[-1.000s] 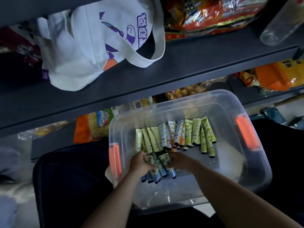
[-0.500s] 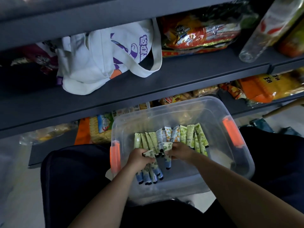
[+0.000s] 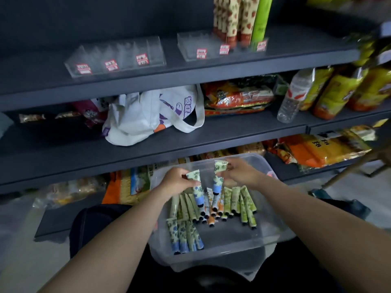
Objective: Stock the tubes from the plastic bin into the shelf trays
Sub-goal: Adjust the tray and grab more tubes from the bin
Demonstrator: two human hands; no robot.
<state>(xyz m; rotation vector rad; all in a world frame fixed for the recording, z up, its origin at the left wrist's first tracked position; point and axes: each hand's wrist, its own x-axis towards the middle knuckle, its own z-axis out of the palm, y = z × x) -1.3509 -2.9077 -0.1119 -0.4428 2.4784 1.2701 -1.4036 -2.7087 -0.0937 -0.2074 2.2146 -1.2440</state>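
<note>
A clear plastic bin (image 3: 268, 233) sits on my lap and holds several small floral tubes (image 3: 237, 200), most in a row, a few blue-ended ones (image 3: 185, 234) at the near left. My left hand (image 3: 176, 180) grips a blue-ended tube (image 3: 196, 187) lifted above the bin. My right hand (image 3: 241, 171) pinches another tube (image 3: 219, 175) by its flat end. Two clear shelf trays with red price tags stand on the top shelf: the left tray (image 3: 115, 55) looks empty, the right tray (image 3: 211, 45) holds tall patterned tubes at its right end.
A white tote bag (image 3: 152, 115), snack packs (image 3: 237, 98) and a water bottle (image 3: 293, 100) fill the middle shelf. Orange and yellow packets (image 3: 321, 149) lie on the lower shelf. The dark shelf edges jut out between the bin and the trays.
Both hands have risen out of the bin, each with one tube. The view has tilted up, so the top shelf and its clear trays have come into sight.
</note>
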